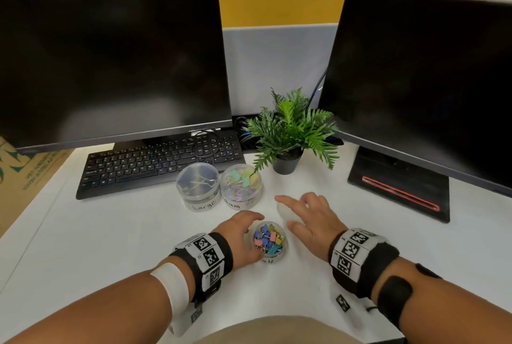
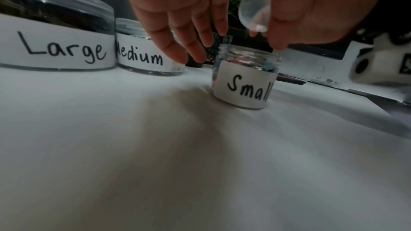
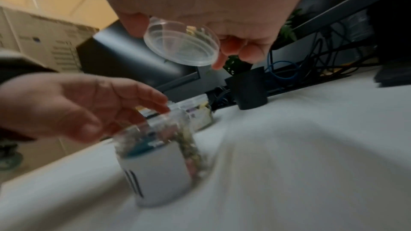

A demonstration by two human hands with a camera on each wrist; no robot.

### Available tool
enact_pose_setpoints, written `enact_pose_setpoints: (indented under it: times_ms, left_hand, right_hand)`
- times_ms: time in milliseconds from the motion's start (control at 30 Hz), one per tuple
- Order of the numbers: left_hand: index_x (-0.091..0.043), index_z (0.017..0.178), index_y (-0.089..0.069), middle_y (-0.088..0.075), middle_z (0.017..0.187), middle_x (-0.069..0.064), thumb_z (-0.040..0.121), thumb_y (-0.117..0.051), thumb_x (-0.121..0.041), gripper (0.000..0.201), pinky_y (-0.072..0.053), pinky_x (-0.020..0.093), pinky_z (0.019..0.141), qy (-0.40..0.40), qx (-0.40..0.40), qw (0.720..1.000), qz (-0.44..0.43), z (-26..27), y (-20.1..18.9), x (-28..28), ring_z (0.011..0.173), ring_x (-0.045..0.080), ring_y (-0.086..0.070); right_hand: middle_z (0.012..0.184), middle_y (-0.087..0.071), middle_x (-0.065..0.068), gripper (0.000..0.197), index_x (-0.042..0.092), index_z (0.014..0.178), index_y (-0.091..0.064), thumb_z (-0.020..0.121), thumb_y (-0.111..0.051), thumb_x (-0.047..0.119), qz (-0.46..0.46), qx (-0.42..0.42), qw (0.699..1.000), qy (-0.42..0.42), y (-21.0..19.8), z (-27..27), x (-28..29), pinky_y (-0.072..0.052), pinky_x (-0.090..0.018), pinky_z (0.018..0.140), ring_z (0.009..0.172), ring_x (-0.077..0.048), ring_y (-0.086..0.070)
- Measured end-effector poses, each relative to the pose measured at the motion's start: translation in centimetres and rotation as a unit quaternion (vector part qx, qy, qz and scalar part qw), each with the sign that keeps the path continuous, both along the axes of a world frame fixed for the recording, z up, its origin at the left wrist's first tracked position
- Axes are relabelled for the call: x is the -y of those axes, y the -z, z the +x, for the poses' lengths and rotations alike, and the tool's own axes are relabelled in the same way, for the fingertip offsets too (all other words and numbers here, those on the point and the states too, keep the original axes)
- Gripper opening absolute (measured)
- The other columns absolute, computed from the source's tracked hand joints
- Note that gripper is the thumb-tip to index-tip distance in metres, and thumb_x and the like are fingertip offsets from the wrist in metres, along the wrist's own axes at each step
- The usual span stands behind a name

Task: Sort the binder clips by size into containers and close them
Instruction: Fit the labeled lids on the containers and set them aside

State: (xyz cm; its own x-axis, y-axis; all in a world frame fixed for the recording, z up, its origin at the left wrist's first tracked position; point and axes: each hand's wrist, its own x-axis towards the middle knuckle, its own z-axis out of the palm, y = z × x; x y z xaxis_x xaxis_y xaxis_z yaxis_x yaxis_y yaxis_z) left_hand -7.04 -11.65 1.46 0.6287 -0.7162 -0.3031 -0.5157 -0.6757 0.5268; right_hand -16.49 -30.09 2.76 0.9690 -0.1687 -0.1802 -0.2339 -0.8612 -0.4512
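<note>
Three clear plastic jars stand on the white desk (image 1: 110, 233). The jar labelled "Large" (image 1: 197, 187) sits in front of the black keyboard (image 1: 160, 163), lid on, with a few silver binder clips (image 1: 201, 181) inside. Touching it on its right is the jar labelled "Medium" (image 1: 241, 186), also lidded, packed with pastel binder clips (image 1: 240, 181) in green, yellow, pink and purple.

Nearer the person, apart from the other two, stands the jar labelled "Small" (image 1: 269, 239). Its threaded mouth is uncovered, and it holds small binder clips (image 1: 267, 238) in blue, pink, yellow, green and teal, filling it close to the rim.

The left hand (image 1: 243, 238) is beside the small jar on its left, fingers relaxed and arched round its side; the left wrist view shows the fingertips clear of the glass-like wall, so the hand grasps nothing.

The right hand (image 1: 307, 219) hovers just right of and beyond the small jar. It pinches a small clear round lid (image 3: 181, 43) between thumb and fingertips, the lid tilted with its hollow threaded side facing down toward the jar, above the mouth and not touching it.

A potted fern (image 1: 288, 136) in a black pot stands behind the medium jar, between two dark monitors (image 1: 110, 66).
</note>
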Motion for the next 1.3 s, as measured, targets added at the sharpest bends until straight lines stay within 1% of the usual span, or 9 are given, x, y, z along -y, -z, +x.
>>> enact_pose_setpoints:
  times_ms: [100,367,500,667,800,933,1033,1133,1300]
  left_hand:
    - [-0.027,0.143,-0.029,-0.035,0.145,-0.01,0.071,-0.074,-0.045,0.087,-0.033,0.02,0.104,0.043,0.003,0.999,0.026,-0.4,-0.2,0.5,0.127,0.011,-0.043]
    - [-0.029,0.14,-0.035,-0.042,0.143,-0.008,0.076,-0.068,-0.046,0.075,-0.036,0.03,0.109,0.04,0.025,0.998,0.037,0.0,0.2,0.6,0.128,0.012,-0.043]
    - [-0.031,0.14,-0.036,-0.044,0.141,-0.011,0.075,-0.069,-0.046,0.074,-0.037,0.028,0.107,0.019,0.024,0.999,0.024,0.1,0.4,0.7,0.126,0.011,-0.045]
    - [-0.032,0.137,-0.039,-0.047,0.135,-0.01,0.073,-0.07,-0.046,0.072,-0.04,0.023,0.1,0.008,0.004,1.0,0.0,0.2,0.5,0.6,0.118,0.01,-0.05]
    - [-0.032,0.136,-0.04,-0.047,0.135,-0.011,0.072,-0.072,-0.043,0.072,-0.039,0.019,0.099,0.005,-0.001,1.0,-0.005,0.3,0.8,0.6,0.117,0.01,-0.051]
    - [-0.032,0.137,-0.038,-0.047,0.134,-0.011,0.073,-0.073,-0.044,0.074,-0.032,0.014,0.094,0.001,-0.005,1.0,-0.002,0.3,0.9,0.5,0.117,0.009,-0.05]
    - [-0.032,0.138,-0.039,-0.048,0.135,-0.01,0.073,-0.074,-0.043,0.075,-0.036,0.019,0.101,0.001,-0.013,1.0,-0.002,0.4,1.0,0.4,0.12,0.01,-0.049]
    - [-0.034,0.136,-0.04,-0.052,0.132,-0.009,0.072,-0.075,-0.042,0.074,-0.039,0.02,0.098,-0.002,-0.02,1.0,0.002,0.5,0.9,0.2,0.116,0.01,-0.052]
    - [-0.035,0.136,-0.04,-0.054,0.13,-0.009,0.075,-0.073,-0.041,0.07,-0.039,0.019,0.094,-0.014,-0.03,0.999,0.009,0.6,1.3,-0.4,0.114,0.01,-0.053]
  right_hand:
    - [0.107,-0.033,0.002,0.067,0.05,0.142,-0.02,0.076,-0.019,0.057,0.063,0.033,0.997,-0.016,-0.2,1.3,-1.0,-0.031,-0.03,0.094,0.106,-0.017,-0.032]
    - [0.115,-0.034,0.004,0.042,0.037,0.127,-0.034,0.09,-0.053,0.04,0.146,0.023,0.989,-0.013,-0.1,1.6,-2.2,-0.045,-0.03,0.092,0.105,-0.015,-0.045]
    - [0.115,-0.044,0.006,0.06,0.041,0.1,-0.029,0.067,-0.08,0.036,0.224,0.06,0.972,0.043,0.2,1.5,-2.3,-0.05,-0.03,0.093,0.106,-0.012,-0.053]
    - [0.106,-0.049,0.009,0.065,0.047,0.08,-0.028,0.05,-0.084,0.038,0.231,0.109,0.965,0.055,2.1,0.8,-3.1,-0.056,-0.032,0.079,0.095,-0.016,-0.059]
    - [0.108,-0.05,0.01,0.065,0.035,0.083,-0.028,0.053,-0.085,0.044,0.167,0.09,0.981,0.047,3.4,0.4,-2.9,-0.051,-0.024,0.074,0.093,-0.013,-0.057]
    - [0.104,-0.05,0.008,0.056,0.035,0.088,-0.037,0.048,-0.065,0.062,0.121,0.058,0.991,0.023,3.9,0.3,-2.1,-0.05,-0.027,0.076,0.092,-0.013,-0.053]
    - [0.118,-0.045,0.008,0.051,0.026,0.102,-0.055,0.062,-0.072,0.052,0.058,0.033,0.996,-0.062,2.8,0.7,-2.0,-0.045,-0.023,0.089,0.108,-0.012,-0.048]
    - [0.137,-0.038,0.004,0.054,0.024,0.122,-0.053,0.075,-0.071,0.042,-0.019,-0.013,0.989,-0.144,1.6,1.6,-2.2,-0.036,-0.023,0.101,0.125,-0.015,-0.038]
    - [0.137,-0.038,0.001,0.051,0.02,0.123,-0.054,0.078,-0.069,0.04,-0.079,-0.084,0.978,-0.171,0.7,3.0,-3.2,-0.041,-0.03,0.102,0.125,-0.022,-0.041]
